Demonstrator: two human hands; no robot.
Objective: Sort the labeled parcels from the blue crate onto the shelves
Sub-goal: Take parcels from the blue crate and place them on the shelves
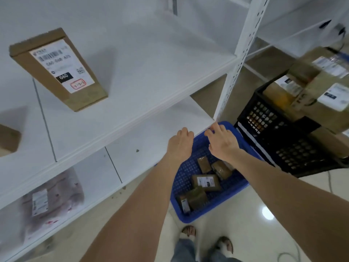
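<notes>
**Here, both hands reach the far end of the blue crate**

Down on the pale tiled floor (251,237) stands the blue crate (190,219), pushed up against the front of the white shelves (151,76), with its far end just beside the shelf post (238,53). Several brown parcels lie loose in its bottom: a labelled parcel (206,182) sits face up near the middle, two plain ones (204,164) lie beyond it, and two more (197,198) lie nearer the person.

Both arms stretch forward over the crate. The right hand (222,142) is at the far rim, fingers bent over the edge with the thumb out to the side, seemingly gripping the rim, though the blur makes this unsure. The left hand (180,140) is just beside it at the crate's left side, against the edge of the lower shelf (151,148). Its fingers curl down out of sight, so I cannot tell whether they hold anything.

On the upper shelf a tall brown box (58,69) lies with its white label up, marked 060. A smaller box (8,138) shows at the left edge. A soft bagged parcel (51,201) lies on the lowest shelf.

To the right of the blue crate, touching it, is a black crate (264,114) piled with large labelled cartons (321,87)
</notes>
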